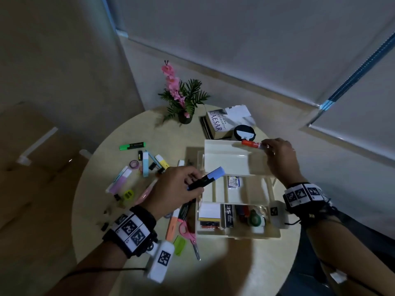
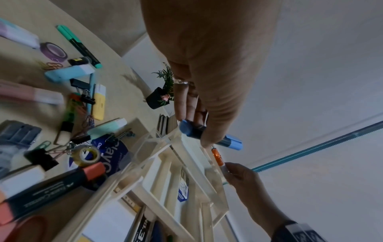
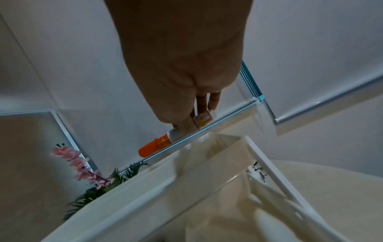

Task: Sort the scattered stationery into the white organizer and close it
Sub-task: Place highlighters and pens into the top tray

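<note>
The white organizer (image 1: 275, 234) stands open on the round table, its upper tray (image 1: 226, 159) raised at the back. My left hand (image 1: 177, 186) grips a blue-capped highlighter (image 1: 208, 178) above the organizer's left edge; the left wrist view shows that highlighter (image 2: 209, 135) between my fingers. My right hand (image 1: 277, 152) pinches an orange-capped glue stick (image 1: 252, 143) over the upper tray's far right corner; the same glue stick (image 3: 165, 140) appears in the right wrist view. The front compartments hold sticky notes, a staple box and small items.
Scattered left of the organizer lie a green highlighter (image 1: 132, 145), washi tape (image 1: 134, 164), pastel erasers, binder clips, an orange highlighter (image 1: 172, 228) and pink scissors (image 1: 189, 233). A potted flower (image 1: 181, 99), a book (image 1: 220, 122) and a black round case (image 1: 244, 133) stand behind.
</note>
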